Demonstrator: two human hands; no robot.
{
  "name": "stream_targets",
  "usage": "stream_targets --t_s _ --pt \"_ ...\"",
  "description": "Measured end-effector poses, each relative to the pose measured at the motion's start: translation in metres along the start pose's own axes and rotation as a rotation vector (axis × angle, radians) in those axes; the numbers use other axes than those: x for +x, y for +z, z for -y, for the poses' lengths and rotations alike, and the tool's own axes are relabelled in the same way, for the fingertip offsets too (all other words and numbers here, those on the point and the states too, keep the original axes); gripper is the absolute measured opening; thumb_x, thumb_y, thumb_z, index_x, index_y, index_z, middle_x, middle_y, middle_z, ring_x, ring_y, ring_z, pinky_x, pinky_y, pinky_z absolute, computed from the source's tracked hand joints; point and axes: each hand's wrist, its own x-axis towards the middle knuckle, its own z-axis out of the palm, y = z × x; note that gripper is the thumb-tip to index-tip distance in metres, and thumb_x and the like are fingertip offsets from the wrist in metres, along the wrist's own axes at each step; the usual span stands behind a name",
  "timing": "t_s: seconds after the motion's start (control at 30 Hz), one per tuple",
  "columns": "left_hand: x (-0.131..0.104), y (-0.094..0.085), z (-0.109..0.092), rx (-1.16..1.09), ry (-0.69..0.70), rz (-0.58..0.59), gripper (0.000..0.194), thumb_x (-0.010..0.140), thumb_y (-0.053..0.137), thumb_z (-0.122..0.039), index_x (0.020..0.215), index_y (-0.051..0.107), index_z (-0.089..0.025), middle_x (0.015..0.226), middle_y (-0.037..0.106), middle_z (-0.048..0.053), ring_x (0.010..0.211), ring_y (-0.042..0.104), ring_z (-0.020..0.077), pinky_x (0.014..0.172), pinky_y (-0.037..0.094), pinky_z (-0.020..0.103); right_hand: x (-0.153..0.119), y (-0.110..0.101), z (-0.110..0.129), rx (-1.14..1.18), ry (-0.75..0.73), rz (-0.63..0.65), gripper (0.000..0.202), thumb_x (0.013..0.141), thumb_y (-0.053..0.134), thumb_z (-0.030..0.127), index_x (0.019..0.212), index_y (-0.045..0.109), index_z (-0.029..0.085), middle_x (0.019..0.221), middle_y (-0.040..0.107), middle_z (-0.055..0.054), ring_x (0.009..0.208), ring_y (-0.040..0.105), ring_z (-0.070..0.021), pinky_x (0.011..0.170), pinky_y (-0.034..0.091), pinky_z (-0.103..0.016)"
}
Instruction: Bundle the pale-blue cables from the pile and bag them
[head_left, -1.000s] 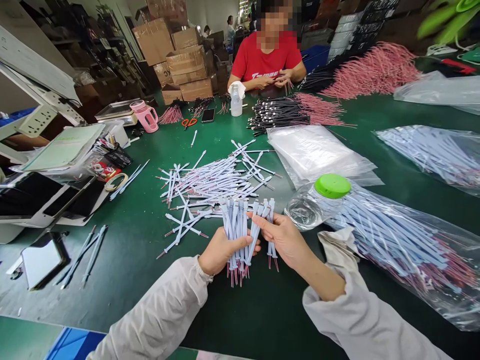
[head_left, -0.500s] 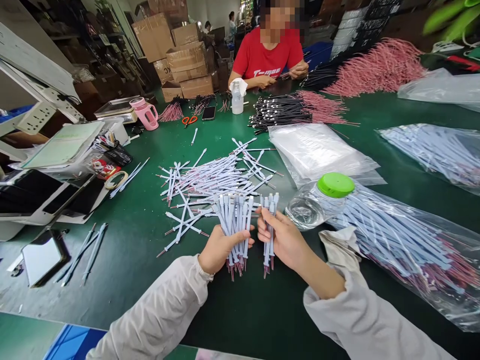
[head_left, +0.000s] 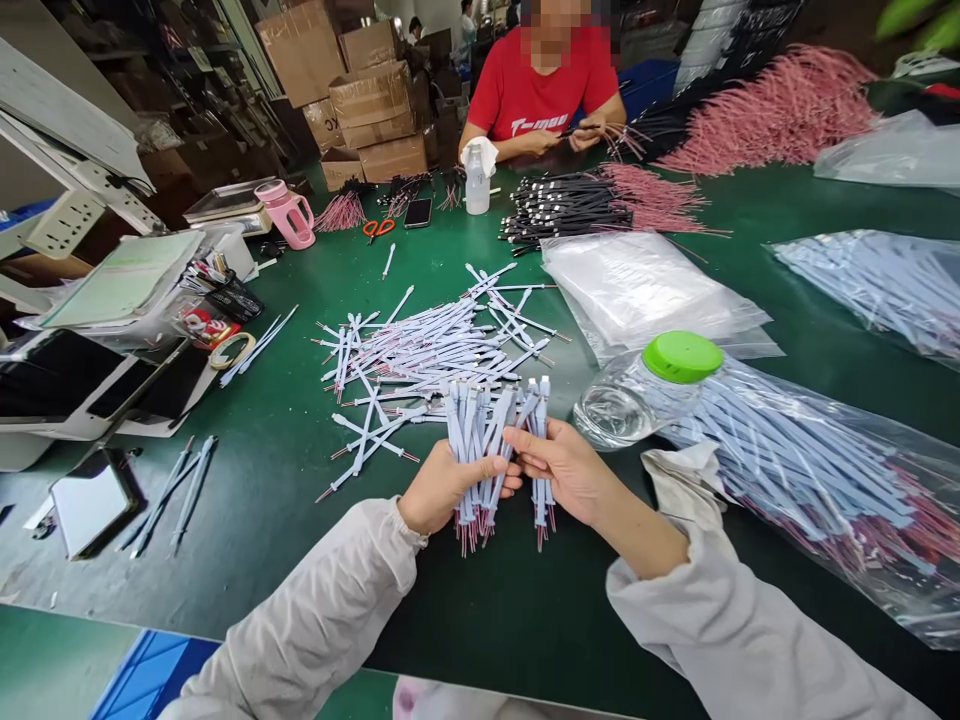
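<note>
My left hand (head_left: pixel 452 484) is closed round a thick bunch of light-blue cables (head_left: pixel 474 435), their pale connector ends up and pink wire ends hanging down. Just to its right, my right hand (head_left: pixel 568 470) grips a smaller bunch of the same cables (head_left: pixel 540 495). Its thumb and forefinger pinch at a cable along the edge of the left bunch, and the two hands nearly touch. Right behind them, a loose pile of light-blue cables (head_left: pixel 427 345) spreads across the green table (head_left: pixel 300 560).
At the right stand a clear jar with a green lid (head_left: pixel 682 357), a cloth (head_left: pixel 686 480) and a bag of cables (head_left: pixel 810 460). Flat plastic bags (head_left: pixel 652 285) lie behind. A person in red (head_left: pixel 544 90) works opposite, near black-and-pink cables (head_left: pixel 570 205). Orange scissors (head_left: pixel 379 229) lie far left.
My right hand has moved left against the left-hand bunch, its fingertips now at that bunch's edge cable. The view has shifted slightly. The person opposite now holds wires higher up.
</note>
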Motion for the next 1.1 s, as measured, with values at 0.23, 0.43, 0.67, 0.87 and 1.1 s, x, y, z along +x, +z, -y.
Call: stream_targets --t_s 0.23,0.43,0.67,0.87,1.1 --pt "-0.0011 -0.0009 -0.0023 0.004 -0.026 0.006 0.042 0.063 0.077 -0.033 0.093 0.066 -0.006 0.084 0.068 0.013 0.074 0.065 0.0203 0.074 0.053 0.034 -0.0001 -0.0004 0.0005 -0.099 -0.070 -0.084 0.038 0.062 0.076 0.037 0.062 0.044 0.017 0.047 0.035 0.008 0.043 0.027 -0.0045 0.042 0.020 -0.022" --pt "-0.0017 -0.0026 -0.0032 0.041 -0.034 0.032 0.041 0.063 0.077 -0.035 0.092 0.066 -0.008 0.086 0.068 0.012 0.073 0.064 0.0206 0.069 0.052 0.032 -0.0010 -0.0033 0.0043 -0.125 0.002 0.009 0.039 0.064 0.074 0.041 0.061 0.044 0.017 0.048 0.035 0.007 0.044 0.031 -0.0052 0.042 0.021 -0.021" --pt "-0.0021 0.0006 -0.0043 0.012 -0.013 0.068 0.042 0.068 0.072 -0.039 0.095 0.062 -0.008 0.085 0.067 0.012 0.075 0.063 0.0211 0.071 0.051 0.033 0.0000 -0.0038 0.0039 -0.103 -0.011 0.020 0.039 0.066 0.073 0.042 0.059 0.043 0.017 0.050 0.038 0.006 0.045 0.036 -0.0062 0.044 0.026 -0.022" --pt "-0.0017 -0.0007 -0.0050 0.098 0.018 -0.030 0.032 0.066 0.074 -0.035 0.087 0.065 -0.012 0.075 0.065 0.004 0.065 0.058 0.0144 0.066 0.046 0.026 0.0030 -0.0030 0.0022 -0.067 -0.076 -0.026 0.032 0.065 0.074 0.037 0.065 0.050 0.016 0.058 0.045 0.004 0.048 0.033 -0.0049 0.041 0.020 -0.020" --pt "0.0002 -0.0013 -0.0058 0.016 -0.007 -0.092 0.047 0.061 0.078 -0.031 0.099 0.063 -0.008 0.067 0.065 0.006 0.061 0.060 0.0139 0.061 0.048 0.024 0.0006 -0.0038 0.0041 0.094 0.005 -0.088 0.027 0.070 0.070 0.039 0.071 0.054 0.016 0.061 0.051 0.004 0.043 0.033 -0.0031 0.037 0.024 -0.017"
